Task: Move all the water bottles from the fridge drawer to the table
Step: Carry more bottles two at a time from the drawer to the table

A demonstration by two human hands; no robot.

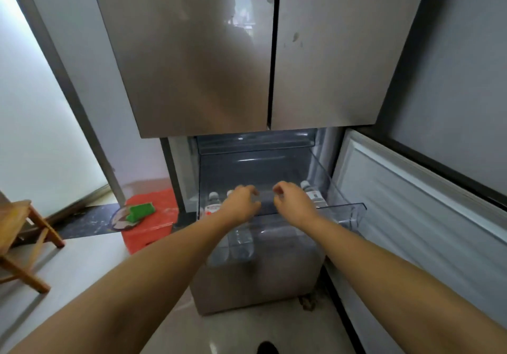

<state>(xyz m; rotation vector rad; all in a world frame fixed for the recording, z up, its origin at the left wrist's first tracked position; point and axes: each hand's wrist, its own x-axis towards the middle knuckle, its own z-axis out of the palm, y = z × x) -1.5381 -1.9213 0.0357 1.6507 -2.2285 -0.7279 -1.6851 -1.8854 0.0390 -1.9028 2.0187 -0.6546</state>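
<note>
The clear plastic fridge drawer point(354, 209) is pulled out below the shut upper doors. Water bottles with white caps and red-and-white labels stand inside: one at the left wall point(213, 204), one partly hidden behind my left hand point(229, 193), and one at the right point(313, 195). My left hand point(242, 202) and my right hand point(291, 202) reach side by side over the drawer's front rim. Their fingers are loosely curled above the inside, and I see nothing held in either.
The open lower fridge door point(417, 216) stands to the right of my right arm. On the floor to the left are a red stool point(156, 224) with a green sponge point(140, 211), and a wooden chair point(22, 241). No table is in view.
</note>
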